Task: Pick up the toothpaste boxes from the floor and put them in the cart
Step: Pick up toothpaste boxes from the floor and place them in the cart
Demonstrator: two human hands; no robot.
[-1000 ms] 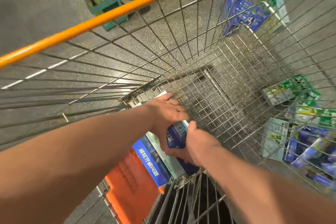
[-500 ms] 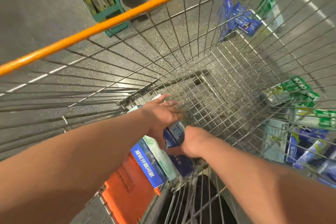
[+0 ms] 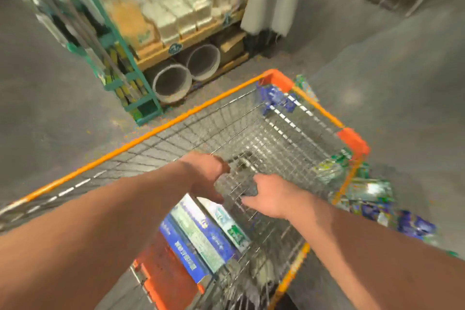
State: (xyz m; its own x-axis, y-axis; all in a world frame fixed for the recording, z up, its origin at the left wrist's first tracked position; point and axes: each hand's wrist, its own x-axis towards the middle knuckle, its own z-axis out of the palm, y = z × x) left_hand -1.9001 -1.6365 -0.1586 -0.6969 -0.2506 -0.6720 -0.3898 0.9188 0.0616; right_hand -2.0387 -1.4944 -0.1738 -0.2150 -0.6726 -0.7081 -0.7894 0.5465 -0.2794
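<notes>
A wire shopping cart [image 3: 176, 121] with an orange rim fills the middle of the head view. Several blue, white and green toothpaste boxes [image 3: 201, 236] stand side by side at the cart's near end, beside an orange seat flap [image 3: 163, 274]. My left hand [image 3: 203, 173] and my right hand [image 3: 269, 196] hover above the cart's mesh floor, just past the boxes, fingers loose and holding nothing. More toothpaste boxes [image 3: 372, 199] lie on the floor right of the cart. Another blue heap of boxes [image 3: 275, 98] shows by the far corner.
A green metal rack [image 3: 120, 63] stands on the floor far left of the cart. Behind it, a shelf [image 3: 181, 17] carries wrapped goods above two grey pipes [image 3: 186, 73]. Grey concrete floor [image 3: 377, 70] surrounds the cart.
Both hands have let go of the boxes and lifted away from them. The view has risen and pulled back, so the whole cart and the shelf behind it show.
</notes>
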